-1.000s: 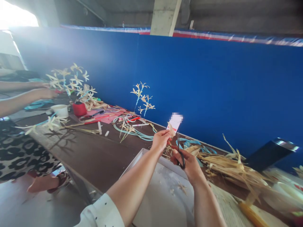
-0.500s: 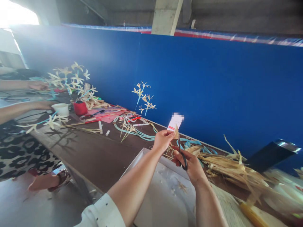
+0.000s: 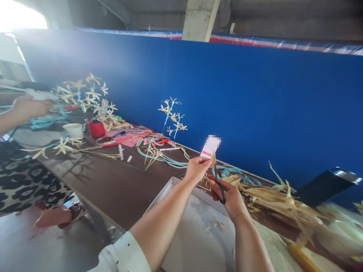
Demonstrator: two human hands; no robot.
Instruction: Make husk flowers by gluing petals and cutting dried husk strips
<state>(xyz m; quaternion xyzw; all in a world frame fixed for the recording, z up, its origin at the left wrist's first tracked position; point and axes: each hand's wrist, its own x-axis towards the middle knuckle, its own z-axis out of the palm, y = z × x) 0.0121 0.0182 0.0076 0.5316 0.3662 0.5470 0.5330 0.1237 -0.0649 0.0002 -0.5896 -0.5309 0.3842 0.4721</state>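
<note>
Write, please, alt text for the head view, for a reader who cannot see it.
A person's left hand pinches a small husk-like piece while the right hand holds dark scissors close to it. Beneath is a white box; pale flowers and dry strips clutter a brown table before a blue wall.
</note>
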